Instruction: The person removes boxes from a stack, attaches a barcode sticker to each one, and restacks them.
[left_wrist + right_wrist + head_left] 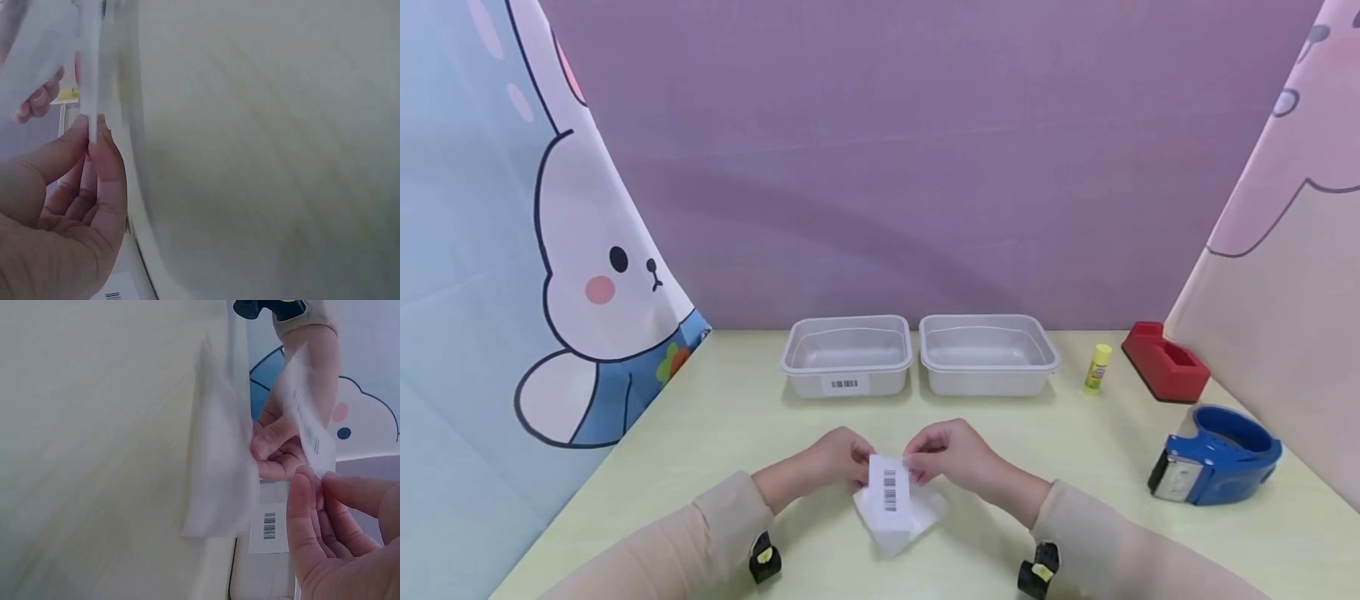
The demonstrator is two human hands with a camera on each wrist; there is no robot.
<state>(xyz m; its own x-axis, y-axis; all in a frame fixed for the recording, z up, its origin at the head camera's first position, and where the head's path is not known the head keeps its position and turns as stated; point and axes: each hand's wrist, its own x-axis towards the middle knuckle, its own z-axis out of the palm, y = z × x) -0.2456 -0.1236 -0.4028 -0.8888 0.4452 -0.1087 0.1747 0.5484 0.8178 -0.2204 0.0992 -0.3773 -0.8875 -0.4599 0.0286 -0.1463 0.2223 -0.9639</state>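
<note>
Pinching the barcode label (890,490), the right hand (958,458) was positioned opposite the left hand (837,460), which gripped the white sheet (928,507). Both pieces were located over the table (700,442), near two trays (988,382).

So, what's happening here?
Someone is working at a table with bare hands. Their left hand pinches a white sheet, while their right hand pinches a barcoded strip. The two pieces look spread apart; whether they join somewhere, I can't tell. Behind, the left tray has a barcode label on its front; none shows on the right tray.
</note>
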